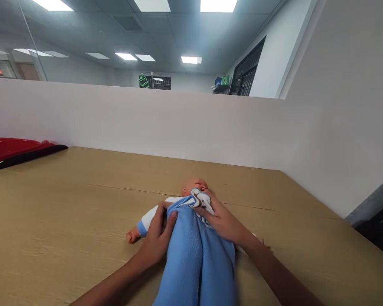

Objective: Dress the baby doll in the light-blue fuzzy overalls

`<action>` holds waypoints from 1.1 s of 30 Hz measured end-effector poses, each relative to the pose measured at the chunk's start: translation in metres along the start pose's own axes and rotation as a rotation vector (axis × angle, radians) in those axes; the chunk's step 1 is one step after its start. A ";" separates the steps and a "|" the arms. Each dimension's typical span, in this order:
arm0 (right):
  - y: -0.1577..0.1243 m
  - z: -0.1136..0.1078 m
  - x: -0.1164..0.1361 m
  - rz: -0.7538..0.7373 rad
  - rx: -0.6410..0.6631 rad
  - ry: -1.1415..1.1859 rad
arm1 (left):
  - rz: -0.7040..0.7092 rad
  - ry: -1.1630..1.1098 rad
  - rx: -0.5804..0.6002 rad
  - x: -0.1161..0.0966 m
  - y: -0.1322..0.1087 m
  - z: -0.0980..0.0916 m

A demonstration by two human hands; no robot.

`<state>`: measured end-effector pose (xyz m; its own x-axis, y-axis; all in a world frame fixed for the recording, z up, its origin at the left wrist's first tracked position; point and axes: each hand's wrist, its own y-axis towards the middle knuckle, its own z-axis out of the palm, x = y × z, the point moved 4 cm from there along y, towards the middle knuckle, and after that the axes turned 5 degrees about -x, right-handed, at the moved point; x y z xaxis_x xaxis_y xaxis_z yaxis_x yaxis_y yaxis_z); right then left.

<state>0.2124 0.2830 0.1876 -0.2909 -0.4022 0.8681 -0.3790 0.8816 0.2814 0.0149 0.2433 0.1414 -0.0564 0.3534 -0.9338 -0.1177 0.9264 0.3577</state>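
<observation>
A baby doll (191, 185) lies on its back on the wooden table, its head pointing away from me. Its one visible sleeve is white with a blue cuff, stretched out to the left. Over its body spreads a light blue fleece garment (187, 255) with a white animal-face patch near the neck. My left hand (159, 236) pinches the garment's upper left edge between thumb and fingers. My right hand (223, 219) grips the garment at the patch, close to the doll's chin. The doll's chest is hidden under the cloth, and its other arm is mostly behind my right forearm.
The wooden table (83, 204) runs up to a white wall (166, 123) with a wide window above it. At the far left stands a red tub-like object (12, 148) with a black edge. A dark object (378, 227) sits beyond the table's right edge.
</observation>
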 end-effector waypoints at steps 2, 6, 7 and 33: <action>0.001 0.004 -0.008 0.066 -0.033 -0.014 | -0.212 -0.146 0.043 0.012 0.003 0.003; 0.005 0.003 -0.022 0.169 -0.058 -0.033 | -0.484 -0.467 0.224 0.027 0.011 0.012; 0.006 0.001 -0.025 0.177 -0.052 -0.040 | -0.505 -0.491 0.253 0.030 0.013 0.013; 0.128 0.110 0.015 -0.239 0.699 -0.508 | 0.157 -0.072 -0.145 0.025 -0.012 0.002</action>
<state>0.0628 0.3627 0.1912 -0.4264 -0.7630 0.4858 -0.8796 0.4751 -0.0258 0.0169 0.2415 0.1139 -0.0150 0.5050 -0.8630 -0.2549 0.8326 0.4917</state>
